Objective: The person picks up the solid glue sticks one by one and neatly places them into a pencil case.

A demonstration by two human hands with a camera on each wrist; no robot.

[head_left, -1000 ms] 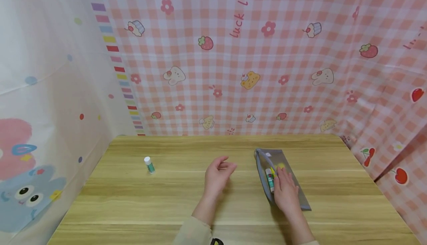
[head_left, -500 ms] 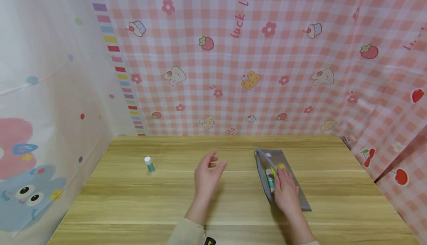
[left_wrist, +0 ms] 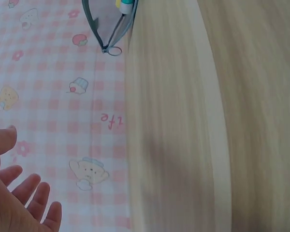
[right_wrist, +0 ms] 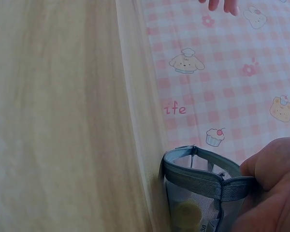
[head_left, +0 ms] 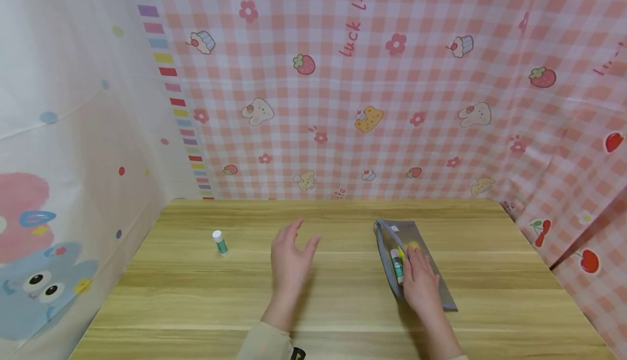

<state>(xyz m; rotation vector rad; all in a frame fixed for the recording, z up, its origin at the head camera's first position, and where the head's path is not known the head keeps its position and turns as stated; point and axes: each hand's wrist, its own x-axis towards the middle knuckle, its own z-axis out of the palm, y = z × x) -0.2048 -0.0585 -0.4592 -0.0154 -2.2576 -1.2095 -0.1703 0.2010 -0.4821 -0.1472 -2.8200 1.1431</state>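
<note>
My right hand (head_left: 422, 284) holds a grey zip pouch (head_left: 404, 230) by its upper edge, fingers lying over its side. In the right wrist view the thumb presses at the rim of the pouch (right_wrist: 193, 180), whose mouth gapes. Inside lie a green-and-white glue stick (head_left: 397, 267) and something yellow (head_left: 413, 245), partly hidden by the pouch and fingers. My left hand (head_left: 288, 262) hovers over the middle of the table, holding nothing, thumb and fingers spread apart. Left of it another glue stick (head_left: 220, 244) with a white cap stands on the table.
The wooden table (head_left: 171, 305) reaches back to a pink checked cloth (head_left: 333, 87) hung behind it. A white cloth with cartoon prints (head_left: 88, 147) hangs along the left side. More printed cloth (head_left: 583, 196) borders the right.
My left hand has moved left, away from the pouch and nearer the standing glue stick, its fingers spreading wider. The right hand and pouch have stayed put.
</note>
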